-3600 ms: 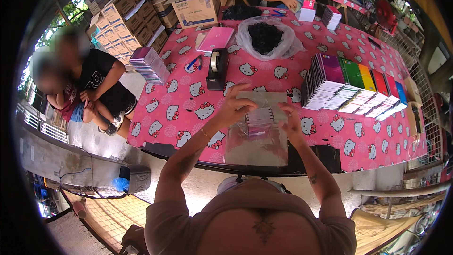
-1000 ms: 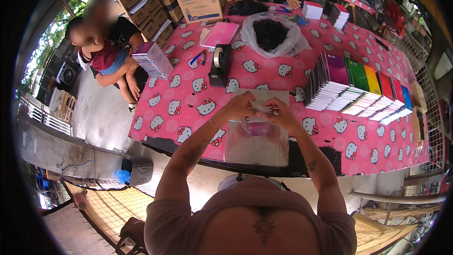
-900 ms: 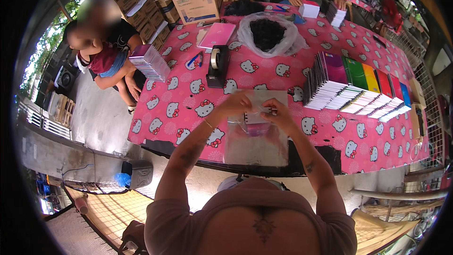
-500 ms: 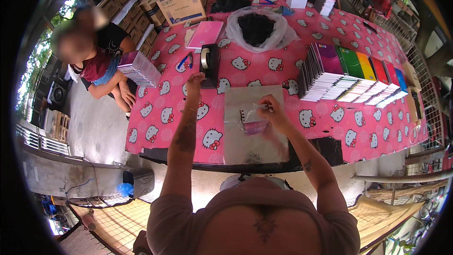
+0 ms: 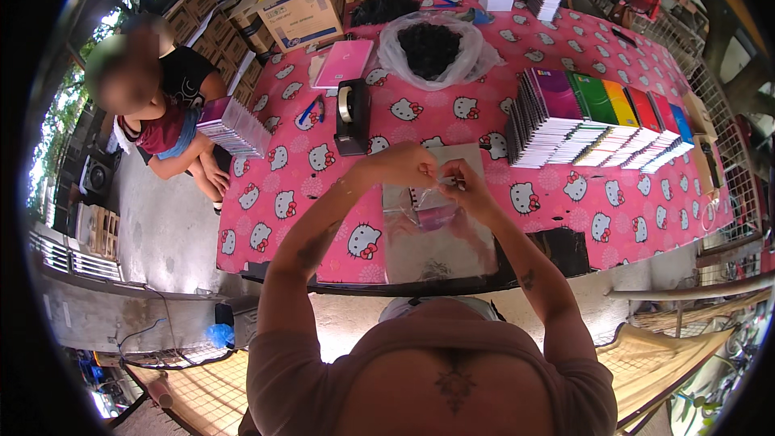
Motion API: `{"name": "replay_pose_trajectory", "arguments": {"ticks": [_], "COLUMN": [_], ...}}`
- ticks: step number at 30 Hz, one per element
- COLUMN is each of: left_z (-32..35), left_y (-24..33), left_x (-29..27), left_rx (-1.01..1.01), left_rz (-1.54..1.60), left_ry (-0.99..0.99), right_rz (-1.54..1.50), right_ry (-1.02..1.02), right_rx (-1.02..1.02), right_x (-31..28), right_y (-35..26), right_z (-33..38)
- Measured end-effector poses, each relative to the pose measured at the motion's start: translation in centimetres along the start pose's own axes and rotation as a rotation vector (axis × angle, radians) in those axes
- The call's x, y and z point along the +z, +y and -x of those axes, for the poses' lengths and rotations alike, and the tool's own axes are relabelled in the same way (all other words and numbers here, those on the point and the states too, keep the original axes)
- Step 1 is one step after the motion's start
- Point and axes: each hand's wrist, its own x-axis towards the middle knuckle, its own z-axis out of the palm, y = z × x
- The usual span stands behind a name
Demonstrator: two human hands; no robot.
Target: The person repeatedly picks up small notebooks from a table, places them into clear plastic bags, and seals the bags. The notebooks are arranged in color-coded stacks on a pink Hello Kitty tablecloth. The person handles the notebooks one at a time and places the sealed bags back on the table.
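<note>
My left hand (image 5: 401,165) and my right hand (image 5: 467,187) meet over the near edge of the pink patterned table (image 5: 291,194). Both pinch the top of a clear plastic bag (image 5: 440,238) that lies flat in front of me. A small spiral notebook (image 5: 428,203) with a pinkish cover sits inside the bag just below my fingers. A black tape dispenser (image 5: 352,117) stands a little beyond my left hand. What my left fingertips pinch besides the bag is too small to tell.
Fanned stacks of coloured notebooks (image 5: 601,121) lie to the right. A clear bag of black items (image 5: 432,47), a pink book (image 5: 343,60) and a cardboard box (image 5: 303,8) are farther back. A seated person (image 5: 161,105) holds another stack (image 5: 234,125) at the table's left edge.
My left hand, which was stretched out to the tape dispenser half a second ago, has come back to the bag's top beside my right hand.
</note>
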Motion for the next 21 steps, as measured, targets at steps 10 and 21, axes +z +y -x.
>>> {"name": "replay_pose_trajectory", "arguments": {"ticks": [10, 21], "left_z": [-2.0, 1.6], "left_y": [-8.9, 2.7], "left_x": [4.9, 9.1], "left_rx": [-0.329, -0.201], "left_rz": [0.598, -0.664], "left_ry": [0.016, 0.512], "right_rz": [-0.07, -0.721], "right_ry": [0.034, 0.245], "right_rx": [-0.095, 0.255], "right_x": [0.5, 3.7], "right_y": [0.3, 11.0], "right_z": [0.7, 7.2]}}
